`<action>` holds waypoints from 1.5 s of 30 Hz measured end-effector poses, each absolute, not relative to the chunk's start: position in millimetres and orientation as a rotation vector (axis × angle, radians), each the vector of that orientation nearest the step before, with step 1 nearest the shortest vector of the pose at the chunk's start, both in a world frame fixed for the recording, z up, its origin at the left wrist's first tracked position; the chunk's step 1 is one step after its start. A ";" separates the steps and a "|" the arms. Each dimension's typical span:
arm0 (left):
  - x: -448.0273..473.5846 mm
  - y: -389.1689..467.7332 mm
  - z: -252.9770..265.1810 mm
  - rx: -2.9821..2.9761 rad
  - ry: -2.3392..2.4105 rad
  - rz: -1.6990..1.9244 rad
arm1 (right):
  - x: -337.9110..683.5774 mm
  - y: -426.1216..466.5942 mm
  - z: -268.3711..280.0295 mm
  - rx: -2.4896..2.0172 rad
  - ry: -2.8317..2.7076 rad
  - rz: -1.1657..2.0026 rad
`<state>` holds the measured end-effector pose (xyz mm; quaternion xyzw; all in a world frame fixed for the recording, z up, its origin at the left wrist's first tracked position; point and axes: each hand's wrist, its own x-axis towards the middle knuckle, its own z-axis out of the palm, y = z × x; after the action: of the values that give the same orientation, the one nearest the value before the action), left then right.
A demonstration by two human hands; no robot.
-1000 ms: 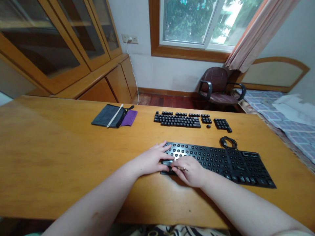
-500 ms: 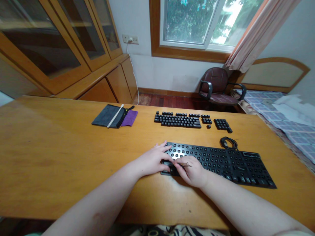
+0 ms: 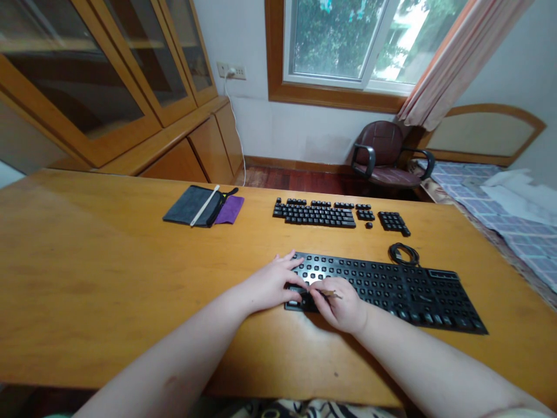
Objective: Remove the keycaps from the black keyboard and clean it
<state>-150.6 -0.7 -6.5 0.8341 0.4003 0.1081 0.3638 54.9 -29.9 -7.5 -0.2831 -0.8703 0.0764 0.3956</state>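
Note:
A black keyboard (image 3: 387, 290) lies on the desk with most of its keycaps off; some wide caps remain along its near row. My left hand (image 3: 278, 281) rests on its left end, fingers spread, thumb and index finger around the near-left corner keys. Beside it, my right hand (image 3: 342, 305) is closed in a pinch on a thin brownish tool (image 3: 333, 294), whose back end sticks out over the hand. The tool's tip is hidden between the two hands, low over the keyboard's near-left corner. Loose black keycaps (image 3: 319, 216) stand in keyboard order behind the keyboard.
More keycaps (image 3: 393, 222) are grouped at the right. A coiled cable (image 3: 404, 254) lies behind the keyboard. Further left are a grey pouch (image 3: 187, 206), a pale stick (image 3: 204, 206) on top and a purple cloth (image 3: 230, 210). A chair (image 3: 383, 154) stands beyond the desk (image 3: 108, 278).
My right hand and the thin tool have shifted very slightly to the right. The left hand stays in place on the keyboard.

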 end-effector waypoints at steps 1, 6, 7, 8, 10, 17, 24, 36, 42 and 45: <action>-150.3 -0.9 -6.1 2.147 1.031 0.279 | 55.0 -30.1 -7.5 -0.713 -2.201 0.184; -148.8 -1.3 -3.0 2.173 1.042 0.262 | 56.0 -31.4 -8.7 -0.750 -2.111 0.182; -148.7 -1.2 -2.4 2.180 1.042 0.256 | 56.0 -31.3 -8.5 -0.770 -2.106 0.196; -148.9 -1.0 -1.8 2.187 1.039 0.251 | 56.1 -30.9 -8.0 -0.791 -2.115 0.222; -149.7 -0.7 -0.7 2.193 1.032 0.247 | 56.3 -29.4 -6.4 -0.838 -2.151 0.307; -153.4 0.1 5.4 2.140 1.049 0.284 | 58.1 -20.9 -6.1 -1.159 -2.133 0.627; -152.7 1.4 9.1 2.147 1.022 0.219 | 54.5 -17.4 -9.4 -1.276 -2.053 0.830; -151.6 -0.2 6.2 2.162 1.020 0.237 | 54.7 -27.0 -3.7 -1.002 -2.253 0.617; -152.6 0.6 1.0 2.134 0.986 0.283 | 56.1 -28.7 -9.0 -0.896 -2.287 0.510; -152.4 0.9 0.6 2.141 0.981 0.271 | 56.8 -29.4 -12.0 -0.846 -2.251 0.421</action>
<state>-152.4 0.9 0.6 0.8368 0.3835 0.1061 0.3761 56.8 -29.4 -12.0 -0.3256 -0.8661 0.1620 0.3430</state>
